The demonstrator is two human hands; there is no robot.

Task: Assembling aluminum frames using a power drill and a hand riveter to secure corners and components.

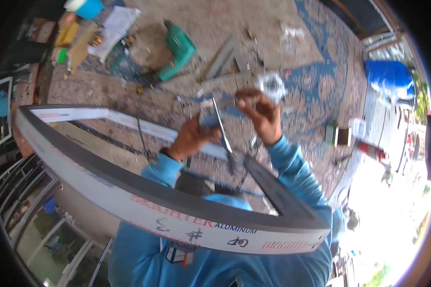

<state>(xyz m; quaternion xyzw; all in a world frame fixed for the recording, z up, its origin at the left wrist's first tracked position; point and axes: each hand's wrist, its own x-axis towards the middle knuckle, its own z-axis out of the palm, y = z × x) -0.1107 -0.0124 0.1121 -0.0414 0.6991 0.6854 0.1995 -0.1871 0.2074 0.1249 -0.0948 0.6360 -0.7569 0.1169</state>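
Observation:
My left hand [190,138] is closed round a small pale-blue flat piece [209,117] and a slim silver metal tool [221,122] with a blurred dark lower end. Which kind of tool it is cannot be made out. Just to the right, my right hand [263,114] is raised with thumb and fingertips pinched together. Something tiny may sit at those fingertips, too small to name. A large grey aluminum frame [105,174] with white film on its sides surrounds both forearms. Its near bar crosses in front of my blue-sleeved chest.
Beyond my hands, a green power drill [178,52] lies on a worn patterned rug [316,88]. A grey triangular square [227,60] and a clear plastic bag [272,86] are nearby. Papers [117,28] lie far left; a small open box [337,136] and blue wrapped bundle [390,79] are right.

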